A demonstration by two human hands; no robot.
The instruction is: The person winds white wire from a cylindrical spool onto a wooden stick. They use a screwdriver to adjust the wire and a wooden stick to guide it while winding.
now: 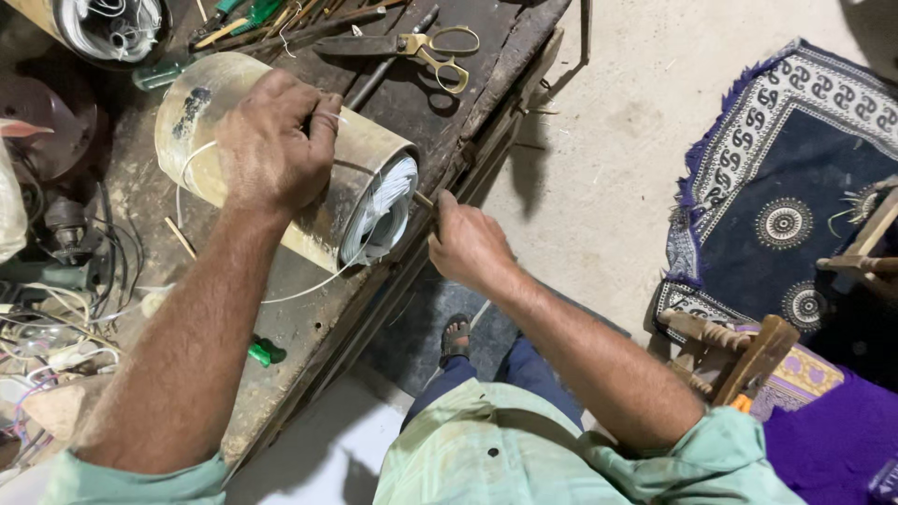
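On a worn wooden workbench [281, 318] lies a pale metal cylinder [360, 159] on its side, its long axis running from the upper left down to the lower right. Its open end faces the bench edge and shows white wire [383, 210] coiled inside. The left hand [271, 140] is clasped over the top of the cylinder, a strand of white wire passing under its fingers. The right hand [468, 245] is clenched around a thin stick [426, 200] just beside the open end, at the bench edge. Scissors [421, 47] lie near the far side of the bench, and a patterned blue rug [795, 159] covers the floor to the right.
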